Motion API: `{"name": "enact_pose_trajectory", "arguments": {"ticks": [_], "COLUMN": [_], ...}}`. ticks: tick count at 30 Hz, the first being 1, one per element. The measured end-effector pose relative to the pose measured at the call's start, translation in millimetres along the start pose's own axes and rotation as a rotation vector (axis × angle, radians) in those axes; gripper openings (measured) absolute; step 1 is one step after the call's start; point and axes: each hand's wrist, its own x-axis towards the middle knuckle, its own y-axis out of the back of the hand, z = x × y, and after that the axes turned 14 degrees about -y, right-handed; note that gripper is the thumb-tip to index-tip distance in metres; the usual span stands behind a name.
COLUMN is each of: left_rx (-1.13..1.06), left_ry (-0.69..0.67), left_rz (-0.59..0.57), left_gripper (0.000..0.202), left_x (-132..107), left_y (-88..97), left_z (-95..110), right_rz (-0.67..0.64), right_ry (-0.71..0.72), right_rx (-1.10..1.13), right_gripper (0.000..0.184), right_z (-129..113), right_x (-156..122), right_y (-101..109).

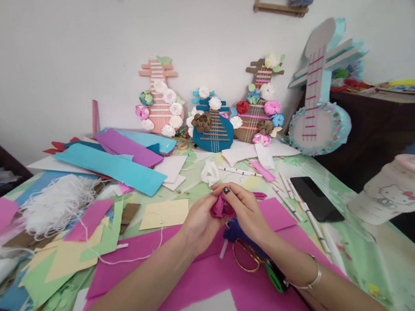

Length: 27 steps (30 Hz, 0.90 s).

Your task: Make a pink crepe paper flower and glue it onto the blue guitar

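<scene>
between hands (248, 213): crumpled paper (220, 209) (magenta)

The place looks like a craft workspace, shown by a green-covered table (380, 254) with white string (59, 204) and paper scraps (77, 250) on its left, magenta paper (187, 283) across its front, flower-decorated model instruments (214, 139) along its back, and a wooden rack (281, 9) on the wall (60, 58) behind it.

Two hands: one left hand (201, 221), one right hand (246, 209). One crumpled pink paper (221, 208). Four toy lutes (225, 138), one phone (317, 199), one cup (394, 189), one heap of white string (59, 204), one loose white flower (210, 173). Several pens (315, 228), too crowded to count exactly.
</scene>
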Motion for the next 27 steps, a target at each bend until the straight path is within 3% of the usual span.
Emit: {"name": "enact_pose_trajectory", "arguments": {"ticks": [10,20,24,27], "left_rx": [0.019,-0.012,-0.08,-0.111], "left_ry": [-0.006,-0.039,0.009,0.038], "left_rz": [-0.009,0.027,-0.019,-0.088], "left_gripper": [0.018,0.024,0.03,0.031], "left_x": [-0.9,-1.9,-1.8,-1.1], "left_y": [0.7,-5.6,-5.2,-4.3], "left_z": [0.8,9.7,17.7,25.4], "right_rz": [0.041,0.015,-0.009,-0.019], "right_ry": [-0.098,-0.027,-0.01,0.0], "right_rx": [0.069,-0.003,0.012,0.011], "right_gripper": [0.026,0.024,0.01,0.014], "right_z": [1.3,2.6,0.2,-0.7], "right_x": [2.9,1.5,1.5,2.2], "right_y": [3.0,1.6,3.2,3.9]}}
